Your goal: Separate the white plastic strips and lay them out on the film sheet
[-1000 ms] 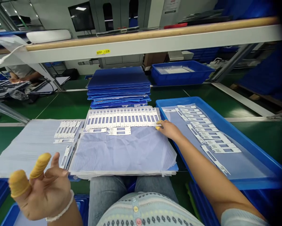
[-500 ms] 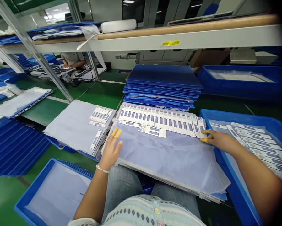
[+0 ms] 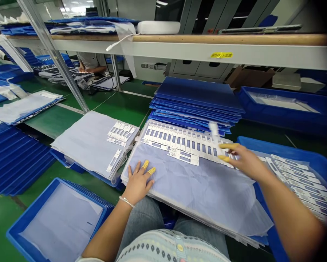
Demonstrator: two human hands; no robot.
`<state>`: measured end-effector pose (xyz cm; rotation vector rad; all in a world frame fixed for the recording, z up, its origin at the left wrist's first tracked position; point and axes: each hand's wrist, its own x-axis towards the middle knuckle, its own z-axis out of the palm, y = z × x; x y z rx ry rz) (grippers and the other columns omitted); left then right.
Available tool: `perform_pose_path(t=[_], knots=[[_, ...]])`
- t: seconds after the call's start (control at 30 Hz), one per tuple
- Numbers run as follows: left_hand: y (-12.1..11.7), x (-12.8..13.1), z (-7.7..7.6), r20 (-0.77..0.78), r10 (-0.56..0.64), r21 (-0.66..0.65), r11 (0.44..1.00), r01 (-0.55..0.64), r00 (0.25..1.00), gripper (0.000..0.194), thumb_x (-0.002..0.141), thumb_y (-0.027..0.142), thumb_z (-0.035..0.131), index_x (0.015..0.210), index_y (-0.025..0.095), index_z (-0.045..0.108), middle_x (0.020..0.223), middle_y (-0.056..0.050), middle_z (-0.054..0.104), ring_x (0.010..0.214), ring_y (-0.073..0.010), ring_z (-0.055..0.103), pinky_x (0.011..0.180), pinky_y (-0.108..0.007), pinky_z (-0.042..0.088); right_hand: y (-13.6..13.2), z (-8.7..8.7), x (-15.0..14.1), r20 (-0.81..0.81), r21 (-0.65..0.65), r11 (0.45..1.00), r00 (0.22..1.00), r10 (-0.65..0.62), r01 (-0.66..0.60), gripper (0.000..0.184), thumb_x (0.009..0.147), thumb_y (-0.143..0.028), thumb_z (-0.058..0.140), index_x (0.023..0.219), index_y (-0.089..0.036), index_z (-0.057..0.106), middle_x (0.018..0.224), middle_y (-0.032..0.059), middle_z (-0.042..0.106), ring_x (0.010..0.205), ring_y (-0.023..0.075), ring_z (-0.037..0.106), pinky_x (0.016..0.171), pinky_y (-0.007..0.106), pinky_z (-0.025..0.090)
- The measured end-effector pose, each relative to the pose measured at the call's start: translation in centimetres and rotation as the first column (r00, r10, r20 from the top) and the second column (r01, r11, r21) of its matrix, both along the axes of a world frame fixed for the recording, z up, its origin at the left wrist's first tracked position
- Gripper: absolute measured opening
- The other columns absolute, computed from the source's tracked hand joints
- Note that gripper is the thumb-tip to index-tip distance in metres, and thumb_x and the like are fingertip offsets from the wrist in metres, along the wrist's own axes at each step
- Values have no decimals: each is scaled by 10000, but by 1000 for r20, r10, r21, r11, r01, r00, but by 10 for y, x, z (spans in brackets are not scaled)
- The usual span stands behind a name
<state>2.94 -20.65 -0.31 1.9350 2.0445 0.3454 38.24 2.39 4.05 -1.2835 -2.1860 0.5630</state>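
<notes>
My left hand (image 3: 138,182) lies flat with its fingers spread on the left front of a pale translucent sheet (image 3: 180,178), which tops a stack over my lap. Yellow covers wrap some fingertips of both hands. At the right end of a row of white windowed strips (image 3: 184,142), my right hand (image 3: 244,160) has its thumb and finger around a white strip (image 3: 214,131), tilted up and blurred by motion. Several more strips (image 3: 183,156) lie crosswise below the row. The ends of the rightmost strips are hidden behind my right fingers.
A blue tray (image 3: 311,149) of similar strips stands at right. Blue sheets (image 3: 197,91) are stacked behind. Another sheet stack (image 3: 81,136) with strips is at left, and a blue bin (image 3: 61,222) below it. A shelf (image 3: 185,43) crosses overhead; a co-worker's hands (image 3: 91,69) show far back.
My left hand has come down flat onto the sheet. My right hand has lifted a white strip at the row's right end. The whole view has shifted slightly.
</notes>
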Motion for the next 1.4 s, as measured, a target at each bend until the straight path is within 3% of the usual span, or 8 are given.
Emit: perform_pose_path(t=[0.07,0.17,0.23,0.33,0.7,1.0,1.13,1.4], knots=[[1,0,0,-13,1,-7,1000,-1,1000,437,904,333,474,1341,318,492,1530,-53,321,1432,-356,177,1072,-722,104,-20,14,-68,231,58,969,947,222,-241,369,759,-476,665,1063,-267,668,1124,99,601,1040,330,524,888,478,411],[1,2,-2,-30,14,-15,1000,-14,999,442,903,329,478,1345,332,486,1528,-47,327,1435,-348,172,1077,-713,103,-36,22,-152,411,5,814,744,527,-580,329,767,-344,706,1086,-273,669,1147,90,571,1066,301,481,936,480,365],[1,2,-4,-42,18,-18,1000,-19,999,445,901,326,481,1345,342,483,1529,-37,325,1437,-341,170,1081,-707,101,-37,21,-187,504,-61,734,613,608,-677,351,769,-263,710,1116,-261,656,1163,89,553,1077,289,464,939,458,350],[0,2,-6,-56,22,-19,1000,-23,998,450,897,323,483,1346,353,480,1538,-24,306,1441,-330,165,1087,-699,101,-30,15,-213,577,-140,704,520,630,-696,352,776,-201,695,1123,-247,654,1154,92,542,1098,282,446,930,423,336],[1,0,2,-13,20,-55,998,-21,1000,472,882,334,495,1353,356,472,1542,-33,298,1443,-333,153,1087,-696,79,-17,10,-219,598,-196,788,565,568,-584,314,743,-262,702,1054,-239,669,1149,84,571,1100,280,476,886,363,364],[-4,0,-7,165,-5,42,999,-2,986,510,862,502,535,1351,380,456,1526,-77,325,1424,-384,178,1027,-759,35,-27,-13,-236,660,58,865,670,342,-499,202,832,-176,524,951,-169,686,1005,119,649,1025,316,548,852,431,403],[-7,0,-6,204,-16,66,998,3,979,496,883,495,508,1350,330,472,1524,-106,321,1422,-402,160,1011,-768,13,-26,-22,-242,701,93,875,655,281,-475,184,845,-208,525,919,-172,690,985,117,657,1005,318,573,817,431,431],[-7,1,-1,204,-21,42,999,13,979,491,894,492,492,1352,318,464,1546,-84,280,1427,-397,146,1014,-764,14,-24,-18,-239,706,25,896,642,298,-442,234,866,-186,466,899,-195,698,991,106,664,1002,302,600,850,449,460]])
